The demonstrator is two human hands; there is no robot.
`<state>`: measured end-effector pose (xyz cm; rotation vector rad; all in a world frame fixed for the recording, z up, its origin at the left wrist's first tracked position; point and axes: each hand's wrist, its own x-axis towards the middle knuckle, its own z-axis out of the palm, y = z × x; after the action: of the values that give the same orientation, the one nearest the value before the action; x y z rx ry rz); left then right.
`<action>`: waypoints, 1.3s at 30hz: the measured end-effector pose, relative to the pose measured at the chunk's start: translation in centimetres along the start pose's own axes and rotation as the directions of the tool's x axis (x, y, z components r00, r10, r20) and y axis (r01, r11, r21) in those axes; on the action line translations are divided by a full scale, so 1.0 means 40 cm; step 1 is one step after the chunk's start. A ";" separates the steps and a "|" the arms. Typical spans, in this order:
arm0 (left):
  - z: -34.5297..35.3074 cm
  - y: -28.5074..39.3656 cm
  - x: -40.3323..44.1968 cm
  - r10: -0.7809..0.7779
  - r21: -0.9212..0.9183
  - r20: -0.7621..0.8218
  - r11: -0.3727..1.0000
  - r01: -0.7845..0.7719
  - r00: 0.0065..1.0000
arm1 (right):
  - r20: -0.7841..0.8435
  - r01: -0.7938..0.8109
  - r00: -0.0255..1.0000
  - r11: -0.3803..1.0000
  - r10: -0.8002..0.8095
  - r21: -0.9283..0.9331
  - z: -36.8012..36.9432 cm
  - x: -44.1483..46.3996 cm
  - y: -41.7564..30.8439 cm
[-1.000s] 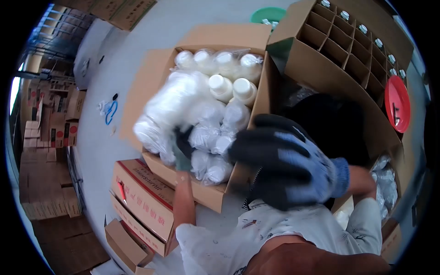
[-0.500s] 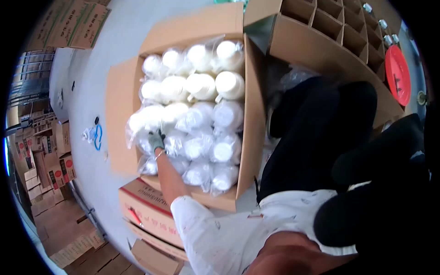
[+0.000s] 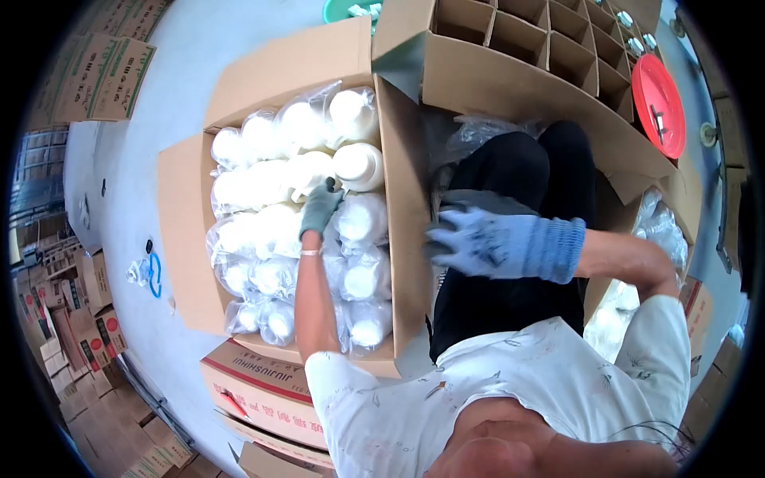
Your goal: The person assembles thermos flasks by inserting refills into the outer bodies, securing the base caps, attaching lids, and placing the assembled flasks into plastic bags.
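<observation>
My left hand [image 3: 321,210], in a grey-green glove, reaches into an open cardboard box [image 3: 410,215]. Its fingers are slightly apart and touch a white bottle [image 3: 311,170] in the second row from the top; no bottle is lifted. Rows of white bottles in clear plastic fill the box, and a bare-looking bottle [image 3: 358,166] stands just right of that hand. Over my dark-trousered knees, to the right of the box, my right hand [image 3: 486,239] hovers in a blue and dark glove, fingers spread and partly blurred, holding nothing visible.
A divided carton [image 3: 542,84] stands at the upper right, with a red dish [image 3: 660,107] on its edge. Crumpled plastic [image 3: 486,135] lies beyond my knees. A closed printed box [image 3: 267,390] is below the open one. Wrapped items [image 3: 613,319] are at my right side.
My left hand moved from the wrapped bottles at the lower left toward the second row. My right hand came back into clear view over my knees. The bottles, heaped and blurred earlier, now stand in rows.
</observation>
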<state>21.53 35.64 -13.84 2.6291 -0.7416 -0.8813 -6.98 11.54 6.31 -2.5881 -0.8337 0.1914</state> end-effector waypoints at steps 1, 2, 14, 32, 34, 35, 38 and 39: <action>0.093 -0.076 0.081 0.129 0.055 -0.058 0.991 -0.126 0.990 | 0.183 -0.145 0.971 0.988 0.152 -0.051 -0.026 -0.037 0.007; 0.163 -0.126 0.140 0.255 0.115 -0.104 0.963 -0.243 0.961 | 0.273 -0.265 0.919 0.959 0.283 -0.102 -0.045 -0.081 0.012; -0.088 0.140 -0.171 0.027 -0.734 -0.385 0.596 -0.324 0.922 | -0.349 -0.284 0.852 0.905 0.389 0.316 -0.031 -0.219 0.043; 0.084 0.626 -0.525 0.469 -0.973 0.098 0.231 -0.014 0.878 | -0.859 -0.175 -0.224 0.848 0.460 0.500 -0.231 -0.687 0.234; 0.099 0.629 -0.524 0.470 -0.884 -0.185 0.304 -0.355 0.863 | -0.939 -0.724 -0.312 0.603 0.145 0.334 -0.214 -0.834 0.388; 0.104 0.628 -0.508 0.525 -0.660 -0.365 0.437 -0.611 0.769 | -0.917 -0.872 -0.224 0.352 0.331 0.340 -0.154 -0.905 0.483; 0.138 0.617 -0.461 0.516 -0.268 -0.528 0.652 -0.709 0.674 | -0.699 -0.957 -0.211 0.002 0.683 0.291 -0.146 -0.883 0.428; 0.140 0.631 -0.447 0.517 -0.324 -0.505 0.629 -0.707 0.691 | -0.839 -0.963 -0.068 0.184 0.540 0.197 -0.122 -0.887 0.438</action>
<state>-3.83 23.93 0.56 1.7725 -1.0554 -0.2872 -25.29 -23.77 3.44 -2.6790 1.3563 -0.9744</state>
